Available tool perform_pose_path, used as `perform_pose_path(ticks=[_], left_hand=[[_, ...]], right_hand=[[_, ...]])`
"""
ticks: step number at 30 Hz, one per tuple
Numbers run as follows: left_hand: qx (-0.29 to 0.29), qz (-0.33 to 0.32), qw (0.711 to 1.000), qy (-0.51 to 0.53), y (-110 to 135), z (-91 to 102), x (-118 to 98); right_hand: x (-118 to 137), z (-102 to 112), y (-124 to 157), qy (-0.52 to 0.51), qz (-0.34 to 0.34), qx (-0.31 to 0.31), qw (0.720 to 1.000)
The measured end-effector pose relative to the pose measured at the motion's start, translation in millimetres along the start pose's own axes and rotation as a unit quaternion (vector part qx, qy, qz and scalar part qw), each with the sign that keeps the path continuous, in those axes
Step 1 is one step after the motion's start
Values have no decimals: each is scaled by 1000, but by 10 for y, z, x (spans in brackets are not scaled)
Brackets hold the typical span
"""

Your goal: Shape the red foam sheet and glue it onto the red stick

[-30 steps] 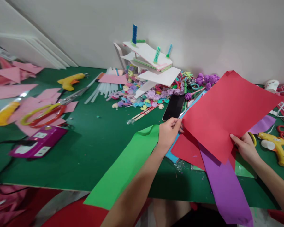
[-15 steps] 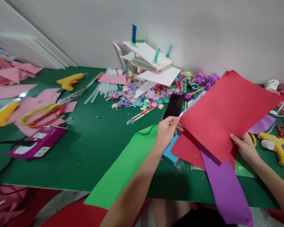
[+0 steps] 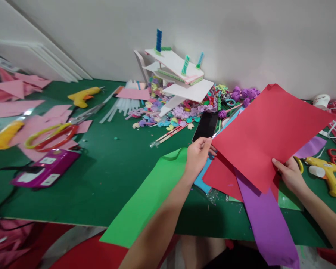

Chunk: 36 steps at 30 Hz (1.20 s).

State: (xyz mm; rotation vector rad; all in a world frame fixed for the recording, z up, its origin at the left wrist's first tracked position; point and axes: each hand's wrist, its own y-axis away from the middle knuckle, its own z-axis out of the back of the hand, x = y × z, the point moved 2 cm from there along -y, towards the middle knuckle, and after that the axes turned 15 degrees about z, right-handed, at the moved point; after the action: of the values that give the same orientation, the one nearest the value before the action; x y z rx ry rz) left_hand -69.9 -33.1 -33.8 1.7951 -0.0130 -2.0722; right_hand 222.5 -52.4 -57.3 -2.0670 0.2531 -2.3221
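Note:
A large red sheet (image 3: 271, 130), paper or thin foam, is held tilted above the right part of the table. My left hand (image 3: 198, 157) pinches its left corner between thumb and fingers. At the lower right edge, my right hand (image 3: 289, 173) grips the same sheet, thumb on top and fingers hidden beneath. Under it lie a second red piece (image 3: 222, 179), a purple strip (image 3: 268, 224) hanging over the table's front edge, and a blue piece (image 3: 203, 181). A bright green sheet (image 3: 149, 194) lies by my left forearm, also overhanging the edge.
On the left are large scissors (image 3: 53, 134), a yellow glue gun (image 3: 82, 97), a yellow-handled cutter (image 3: 7, 134) and a purple power strip (image 3: 46, 170) with cords. Behind stand a tiered white model (image 3: 179, 67) and colourful flower pieces (image 3: 168, 116). Another glue gun (image 3: 326, 173) lies right; a phone (image 3: 205, 125) is mid-table.

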Motion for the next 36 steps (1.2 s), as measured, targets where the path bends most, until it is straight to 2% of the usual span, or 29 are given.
perform_pose_path(ticks=[6,14,28,33,36], left_hand=[[17,-1,999,27,-19,14,29],[99,63,990,74,-24,-55,57],[27,38,999,26,5,-71,115],[12,33,998,42,30,-85,89],[23,53,997,60,47,-92,72]], right_hand=[[-6,2,2,1,-2,8,1000],[28,-12,-1,-4,-5,7,1000],[-9,8,2,8,-5,14,1000],[2,4,-7,35,18,19,999],[-18,15,-13,56,41,18,997]])
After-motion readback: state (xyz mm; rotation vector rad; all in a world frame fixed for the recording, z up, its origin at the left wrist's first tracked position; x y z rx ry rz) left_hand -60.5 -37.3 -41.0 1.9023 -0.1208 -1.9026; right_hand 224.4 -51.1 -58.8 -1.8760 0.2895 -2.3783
